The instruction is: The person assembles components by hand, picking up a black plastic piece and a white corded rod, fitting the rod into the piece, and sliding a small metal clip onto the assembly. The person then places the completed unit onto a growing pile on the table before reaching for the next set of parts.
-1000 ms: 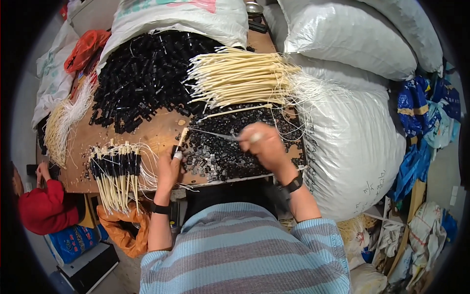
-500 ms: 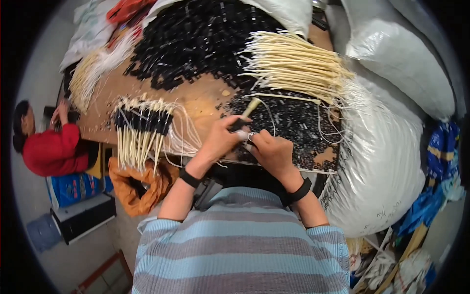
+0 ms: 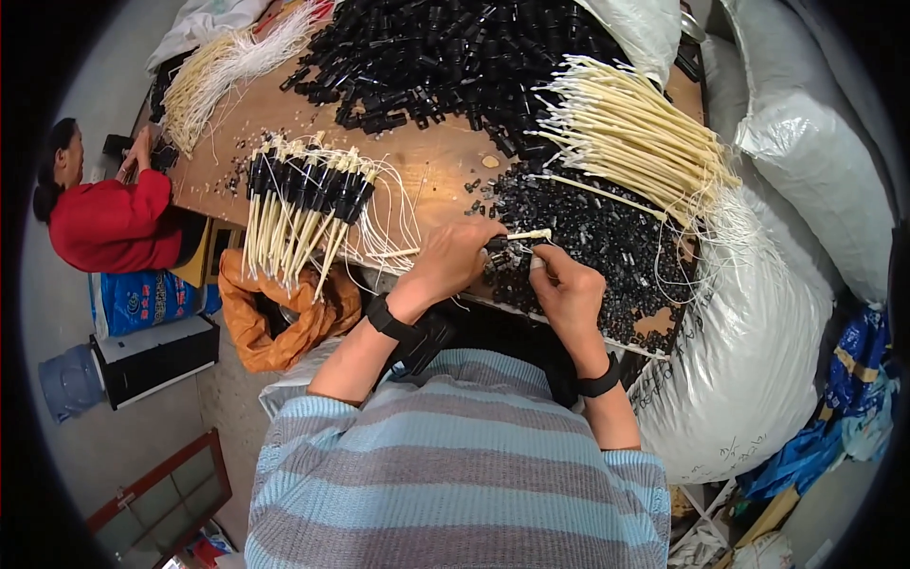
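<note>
Holding a cream stick (image 3: 527, 234) by its black sleeve (image 3: 496, 244) above black bits (image 3: 616, 228) on the counter (image 3: 417, 154), the left hand (image 3: 453, 254) wraps its fingers round, leaving one end clear, seemingly for the right hand (image 3: 573, 286), whose grip I cannot tell

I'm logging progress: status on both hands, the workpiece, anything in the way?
Left hand gripping cream stick with black sleeve. Right hand beside it, grip unclear. Loose black pieces spread nearby.
</note>
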`<control>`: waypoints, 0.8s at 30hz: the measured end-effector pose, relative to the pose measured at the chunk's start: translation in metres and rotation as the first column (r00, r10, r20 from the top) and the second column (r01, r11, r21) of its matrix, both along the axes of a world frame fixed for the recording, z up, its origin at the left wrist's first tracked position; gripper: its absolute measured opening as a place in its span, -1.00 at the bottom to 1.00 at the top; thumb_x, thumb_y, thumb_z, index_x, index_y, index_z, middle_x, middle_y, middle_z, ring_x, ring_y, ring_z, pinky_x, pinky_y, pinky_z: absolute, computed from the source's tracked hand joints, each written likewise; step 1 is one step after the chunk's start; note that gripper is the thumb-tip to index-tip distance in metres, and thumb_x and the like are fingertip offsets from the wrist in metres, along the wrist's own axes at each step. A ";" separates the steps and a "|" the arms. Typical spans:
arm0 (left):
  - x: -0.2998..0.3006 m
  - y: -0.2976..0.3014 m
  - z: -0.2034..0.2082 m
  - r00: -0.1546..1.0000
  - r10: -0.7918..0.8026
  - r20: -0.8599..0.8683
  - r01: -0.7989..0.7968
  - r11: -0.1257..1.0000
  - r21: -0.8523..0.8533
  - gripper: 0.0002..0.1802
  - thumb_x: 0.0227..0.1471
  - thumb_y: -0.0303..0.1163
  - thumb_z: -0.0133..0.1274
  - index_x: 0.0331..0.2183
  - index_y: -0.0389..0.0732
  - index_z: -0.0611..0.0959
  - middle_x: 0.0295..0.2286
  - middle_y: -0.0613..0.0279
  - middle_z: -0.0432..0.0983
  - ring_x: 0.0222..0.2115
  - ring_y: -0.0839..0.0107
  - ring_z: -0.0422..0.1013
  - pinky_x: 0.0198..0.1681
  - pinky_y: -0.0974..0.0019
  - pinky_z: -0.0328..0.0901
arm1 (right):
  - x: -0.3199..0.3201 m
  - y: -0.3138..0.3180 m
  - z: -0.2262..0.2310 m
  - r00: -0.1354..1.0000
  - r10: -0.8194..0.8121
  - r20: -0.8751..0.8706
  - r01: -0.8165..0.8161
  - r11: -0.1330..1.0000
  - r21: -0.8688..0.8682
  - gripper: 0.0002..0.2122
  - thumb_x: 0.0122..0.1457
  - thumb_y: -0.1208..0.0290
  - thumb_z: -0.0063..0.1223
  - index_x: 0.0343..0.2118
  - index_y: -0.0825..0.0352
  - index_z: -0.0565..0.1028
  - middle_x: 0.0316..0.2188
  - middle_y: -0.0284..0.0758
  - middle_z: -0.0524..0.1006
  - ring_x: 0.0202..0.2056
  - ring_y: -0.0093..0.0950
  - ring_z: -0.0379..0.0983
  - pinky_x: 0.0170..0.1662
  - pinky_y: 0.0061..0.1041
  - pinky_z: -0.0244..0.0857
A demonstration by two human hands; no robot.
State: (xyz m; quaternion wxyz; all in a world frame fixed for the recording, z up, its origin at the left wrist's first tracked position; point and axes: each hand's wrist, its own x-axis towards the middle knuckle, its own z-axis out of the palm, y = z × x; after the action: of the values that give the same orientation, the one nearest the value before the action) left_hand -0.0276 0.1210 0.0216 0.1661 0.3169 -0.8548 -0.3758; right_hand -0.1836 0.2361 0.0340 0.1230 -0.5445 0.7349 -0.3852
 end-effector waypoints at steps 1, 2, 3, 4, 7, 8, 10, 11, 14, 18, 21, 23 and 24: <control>0.000 0.000 0.002 1.000 -0.025 0.018 0.025 0.999 0.019 -0.58 -0.21 -0.68 -0.07 -0.21 -0.22 0.57 -0.31 -0.01 0.52 -0.21 -0.03 0.42 -0.17 0.06 0.31 | 0.000 -0.001 0.000 1.000 0.005 -0.001 -0.005 1.000 0.003 -0.87 0.02 0.52 0.17 -0.34 0.31 0.59 -0.64 -0.25 0.53 -0.64 -0.45 0.49 -0.55 -0.55 0.30; 0.000 0.000 0.004 0.998 -0.052 0.036 0.050 0.998 0.040 -0.56 -0.22 -0.71 -0.06 -0.19 -0.24 0.55 -0.28 -0.01 0.52 -0.18 -0.03 0.41 -0.12 0.08 0.31 | 0.001 -0.002 0.000 1.000 0.021 -0.007 -0.021 1.000 0.009 -0.88 0.02 0.52 0.16 -0.34 0.31 0.59 -0.64 -0.25 0.53 -0.65 -0.46 0.49 -0.55 -0.55 0.29; -0.001 0.001 0.006 0.998 -0.048 0.034 0.046 0.998 0.043 -0.56 -0.22 -0.71 -0.06 -0.19 -0.24 0.55 -0.28 -0.01 0.52 -0.18 -0.03 0.41 -0.12 0.08 0.31 | 0.001 -0.002 0.000 0.999 0.036 -0.014 -0.036 0.999 0.015 -0.89 0.03 0.52 0.16 -0.35 0.31 0.59 -0.64 -0.25 0.53 -0.65 -0.46 0.48 -0.55 -0.56 0.29; -0.002 0.003 0.008 0.997 -0.064 0.039 0.063 0.998 0.026 -0.56 -0.22 -0.71 -0.06 -0.19 -0.24 0.56 -0.29 -0.01 0.52 -0.19 -0.03 0.42 -0.13 0.08 0.31 | 0.002 -0.003 -0.002 0.999 0.038 -0.013 -0.038 0.999 0.015 -0.89 0.03 0.52 0.16 -0.35 0.31 0.59 -0.64 -0.25 0.53 -0.65 -0.46 0.48 -0.55 -0.56 0.29; -0.005 0.006 0.006 0.996 -0.084 0.009 0.084 0.996 -0.036 -0.62 -0.22 -0.68 -0.06 -0.25 -0.22 0.58 -0.35 -0.01 0.52 -0.23 0.00 0.44 -0.21 0.06 0.31 | 0.004 -0.004 -0.004 0.997 0.079 0.014 -0.079 0.997 -0.009 -0.92 0.04 0.50 0.16 -0.38 0.31 0.59 -0.67 -0.26 0.50 -0.67 -0.47 0.46 -0.56 -0.53 0.28; -0.006 0.006 0.004 0.996 -0.090 -0.027 0.087 0.993 -0.080 -0.67 -0.21 -0.65 -0.06 -0.30 -0.21 0.59 -0.40 -0.01 0.53 -0.26 0.03 0.45 -0.29 0.05 0.31 | 0.005 -0.004 -0.004 0.994 0.071 0.081 -0.073 0.997 0.020 -0.91 0.03 0.49 0.14 -0.36 0.29 0.57 -0.65 -0.23 0.51 -0.64 -0.36 0.47 -0.54 -0.46 0.30; -0.005 0.006 0.006 0.994 -0.107 -0.031 0.106 0.994 -0.035 -0.61 -0.21 -0.68 -0.05 -0.23 -0.22 0.56 -0.35 -0.02 0.53 -0.22 0.01 0.44 -0.23 0.08 0.31 | 0.005 -0.003 -0.002 0.987 0.061 0.148 -0.069 0.996 0.052 -0.89 0.02 0.48 0.12 -0.35 0.27 0.56 -0.62 -0.20 0.52 -0.61 -0.26 0.49 -0.53 -0.38 0.33; -0.006 0.006 0.008 0.991 -0.126 -0.037 0.126 0.992 0.008 -0.55 -0.22 -0.71 -0.05 -0.17 -0.24 0.53 -0.31 -0.03 0.53 -0.18 -0.01 0.42 -0.17 0.12 0.32 | 0.004 -0.003 0.001 0.979 0.105 0.176 -0.117 0.992 0.057 -0.87 0.05 0.50 0.10 -0.31 0.30 0.54 -0.62 -0.20 0.51 -0.61 -0.35 0.47 -0.52 -0.44 0.31; -0.010 0.003 0.023 0.952 -0.288 0.104 0.246 0.920 0.304 -0.50 -0.21 -0.70 -0.03 -0.11 -0.24 0.48 -0.32 0.00 0.55 -0.19 0.04 0.44 -0.16 0.15 0.32 | 0.004 0.001 0.001 0.951 0.258 0.172 -0.268 0.963 0.035 -0.84 0.10 0.54 0.04 -0.23 0.33 0.50 -0.57 -0.15 0.51 -0.58 -0.29 0.48 -0.49 -0.41 0.32; -0.004 0.000 0.010 0.970 -0.169 -0.173 0.195 0.970 0.147 -0.46 -0.27 -0.63 0.12 -0.11 -0.21 0.49 -0.35 0.19 0.55 -0.26 0.17 0.43 -0.16 0.23 0.31 | 0.004 0.001 0.002 0.973 0.214 0.082 -0.220 0.972 0.082 -0.87 0.13 0.54 0.03 -0.25 0.32 0.49 -0.54 -0.12 0.50 -0.53 -0.14 0.49 -0.47 -0.30 0.34; -0.010 0.007 0.016 0.968 -0.067 -0.241 0.055 0.997 -0.056 -0.56 -0.36 -0.59 0.17 -0.27 -0.17 0.54 -0.41 0.24 0.52 -0.34 0.16 0.38 -0.28 0.24 0.32 | 0.005 0.001 0.003 0.984 0.173 0.041 -0.176 0.982 0.067 -0.87 0.14 0.54 0.01 -0.24 0.31 0.47 -0.53 -0.12 0.50 -0.51 -0.15 0.49 -0.47 -0.32 0.34; -0.012 0.011 0.012 0.959 -0.041 -0.280 0.012 0.995 -0.103 -0.61 -0.36 -0.58 0.18 -0.33 -0.17 0.55 -0.43 0.24 0.51 -0.34 0.18 0.39 -0.28 0.25 0.32 | 0.008 0.001 -0.003 0.987 0.159 0.011 -0.159 0.986 0.043 -0.87 0.14 0.55 0.01 -0.23 0.31 0.47 -0.52 -0.12 0.50 -0.51 -0.15 0.49 -0.47 -0.32 0.34; -0.013 0.012 0.010 0.947 -0.016 -0.320 -0.031 0.989 -0.143 -0.66 -0.37 -0.58 0.19 -0.38 -0.17 0.56 -0.44 0.25 0.50 -0.33 0.20 0.40 -0.28 0.26 0.32 | 0.008 0.000 -0.006 0.989 0.144 -0.016 -0.143 0.989 0.024 -0.86 0.14 0.55 0.00 -0.22 0.30 0.47 -0.52 -0.12 0.51 -0.51 -0.15 0.50 -0.47 -0.33 0.34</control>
State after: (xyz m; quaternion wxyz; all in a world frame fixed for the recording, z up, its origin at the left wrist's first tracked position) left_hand -0.0408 0.1329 0.0314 0.3268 0.2419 -0.8406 -0.3578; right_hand -0.1760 0.2361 0.0284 0.1503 -0.5978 0.6992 -0.3622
